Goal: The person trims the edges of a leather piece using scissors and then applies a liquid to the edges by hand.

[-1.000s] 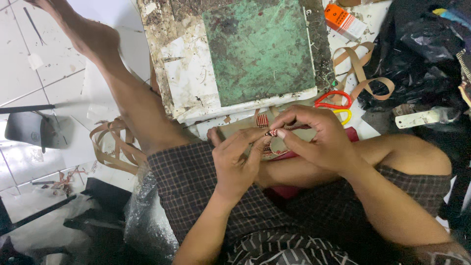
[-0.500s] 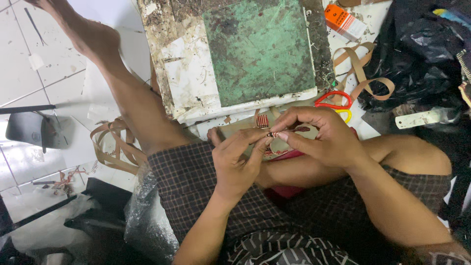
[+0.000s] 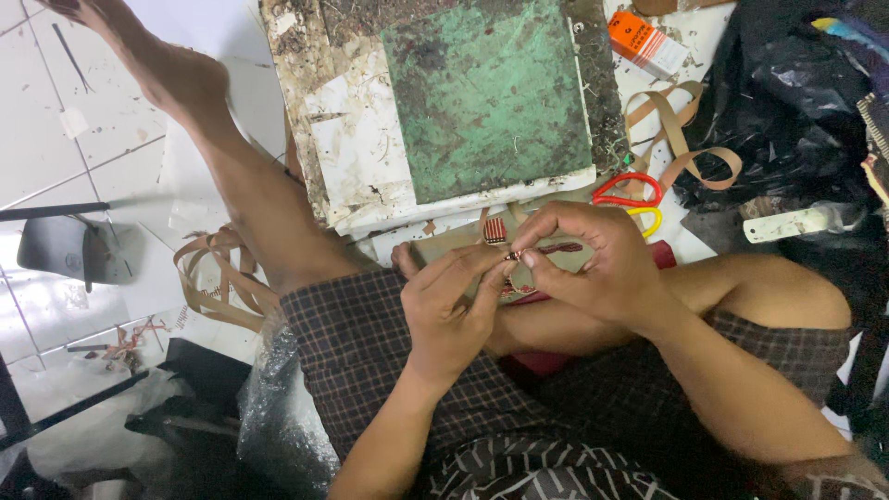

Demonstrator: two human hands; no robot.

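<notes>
At centre, over the lap: both hands meet.
Left hand (image 3: 454,310): fingertips pinching a tiny dark piece (image 3: 510,255), steadying it.
Right hand (image 3: 593,264): pinching the same piece from the right.
Board (image 3: 482,102): far, flat as a worktop.
Scissors (image 3: 630,196): right, within reach.

The tiny piece pinched between the left hand (image 3: 449,310) and right hand (image 3: 593,264) is too small to identify, the flat item (image 3: 463,245) beneath them is mostly hidden, and the scissors (image 3: 634,196) are partly covered.
</notes>
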